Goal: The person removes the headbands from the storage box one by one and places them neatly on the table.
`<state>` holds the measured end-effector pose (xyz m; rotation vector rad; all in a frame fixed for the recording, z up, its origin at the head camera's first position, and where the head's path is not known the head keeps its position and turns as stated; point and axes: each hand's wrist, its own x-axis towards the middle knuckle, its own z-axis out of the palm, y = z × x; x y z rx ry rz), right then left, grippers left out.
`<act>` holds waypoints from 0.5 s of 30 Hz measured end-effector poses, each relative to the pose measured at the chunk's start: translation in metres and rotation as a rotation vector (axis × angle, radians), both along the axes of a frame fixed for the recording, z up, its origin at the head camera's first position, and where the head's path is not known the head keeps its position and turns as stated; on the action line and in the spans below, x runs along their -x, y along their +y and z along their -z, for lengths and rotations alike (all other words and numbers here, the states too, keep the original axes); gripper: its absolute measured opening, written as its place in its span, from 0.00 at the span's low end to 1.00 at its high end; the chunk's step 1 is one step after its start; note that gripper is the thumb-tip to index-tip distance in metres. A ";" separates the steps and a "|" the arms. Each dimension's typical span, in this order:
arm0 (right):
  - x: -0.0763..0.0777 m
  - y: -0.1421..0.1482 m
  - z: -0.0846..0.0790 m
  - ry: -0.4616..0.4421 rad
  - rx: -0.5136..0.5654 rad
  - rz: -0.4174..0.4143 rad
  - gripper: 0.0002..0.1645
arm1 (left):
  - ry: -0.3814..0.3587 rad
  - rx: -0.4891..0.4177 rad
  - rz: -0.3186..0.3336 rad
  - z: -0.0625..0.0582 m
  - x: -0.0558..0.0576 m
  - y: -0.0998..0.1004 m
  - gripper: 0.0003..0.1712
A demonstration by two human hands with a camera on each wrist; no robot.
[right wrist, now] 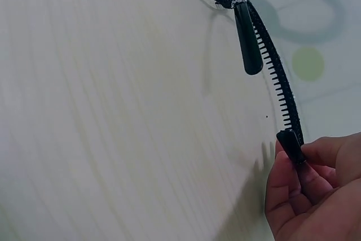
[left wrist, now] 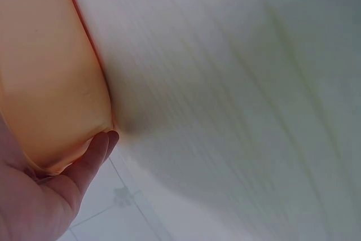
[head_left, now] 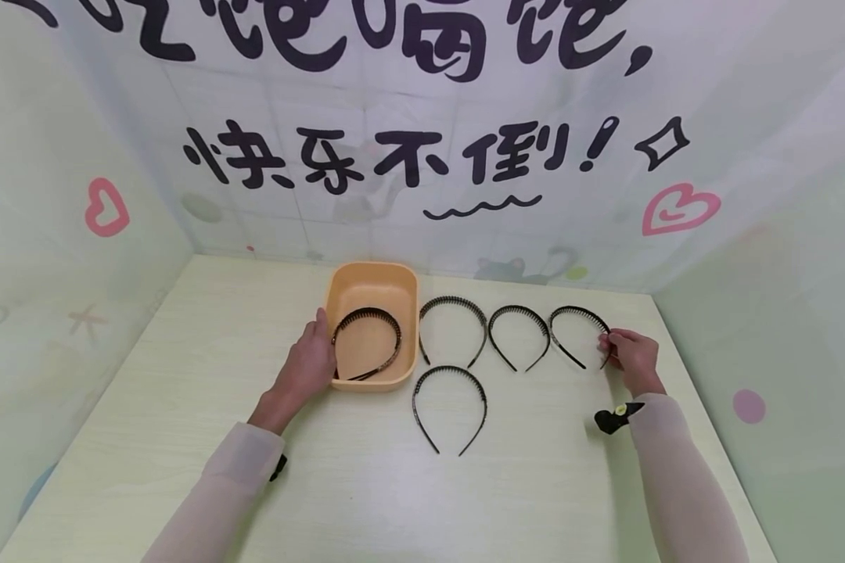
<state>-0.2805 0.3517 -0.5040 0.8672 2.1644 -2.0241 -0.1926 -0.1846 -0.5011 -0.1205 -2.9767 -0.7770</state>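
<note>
My left hand grips the left side of an orange plastic bin, its fingers against the outer wall in the left wrist view. Inside the bin lies at least one black toothed headband; whether others lie under it I cannot tell. At the right, my right hand pinches one end of another black toothed headband. The right wrist view shows the thumb and fingers on its dark tip. The headband's other leg ends free, close to the neighbouring headband.
A further headband lies right beside the bin, and one more lies nearer to me. All rest on a pale wood-grain table. Printed white walls enclose the back and both sides.
</note>
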 end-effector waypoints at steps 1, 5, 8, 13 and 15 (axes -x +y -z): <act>0.000 0.000 0.000 -0.003 0.000 -0.002 0.15 | 0.001 0.001 0.001 0.000 0.000 0.000 0.36; -0.001 0.002 -0.001 -0.010 -0.008 -0.002 0.18 | -0.003 -0.005 -0.004 0.000 0.000 0.000 0.36; 0.000 0.003 0.000 -0.015 -0.007 0.004 0.17 | -0.008 -0.006 -0.006 0.001 0.000 0.000 0.36; 0.002 0.004 0.002 -0.010 -0.007 0.010 0.13 | -0.012 -0.012 -0.004 0.001 0.001 0.000 0.36; 0.002 0.004 0.003 -0.013 -0.028 0.010 0.12 | -0.014 -0.016 -0.003 0.001 0.001 -0.001 0.36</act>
